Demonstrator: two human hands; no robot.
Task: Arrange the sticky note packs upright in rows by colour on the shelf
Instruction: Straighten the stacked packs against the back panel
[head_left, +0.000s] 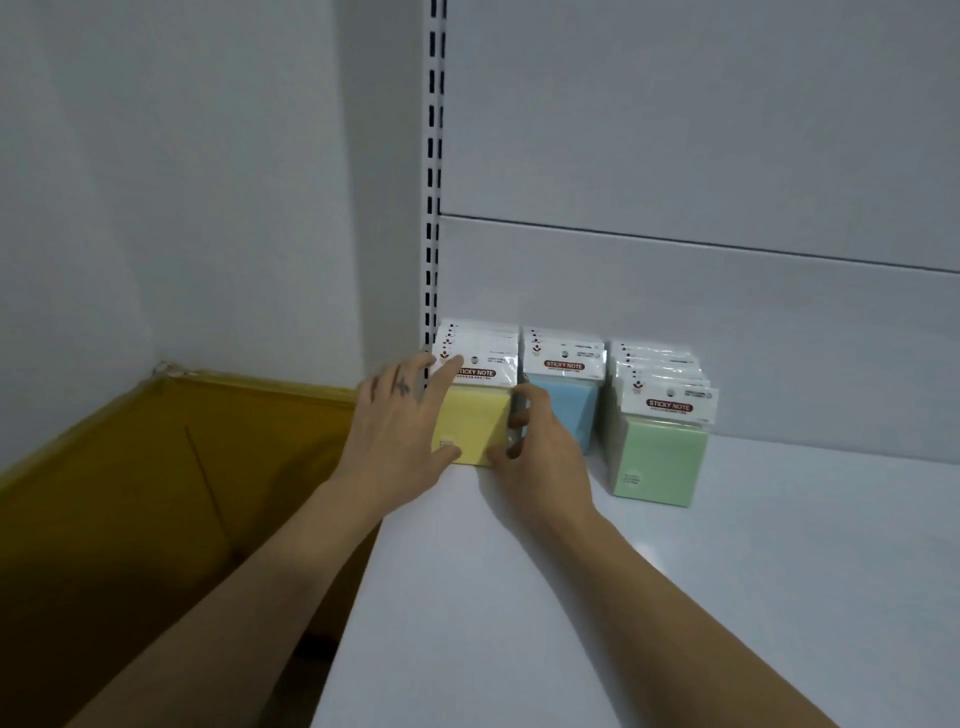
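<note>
Three rows of upright sticky note packs stand at the back left of the white shelf (675, 597): a yellow row (475, 421), a blue row (569, 410) and a green row (660, 457). My left hand (400, 431) lies flat against the left side and white header of the front yellow pack. On that pack's right edge rests my right hand (540, 441), fingers reaching into the gap beside the blue row. Both hands clasp the front yellow pack between them. The green row reaches furthest forward.
A large open cardboard box (130, 493) stands left of the shelf, its inside dark and its contents not visible. A slotted white upright (434, 182) runs up behind the yellow row. The shelf's back panel (701, 156) is plain white.
</note>
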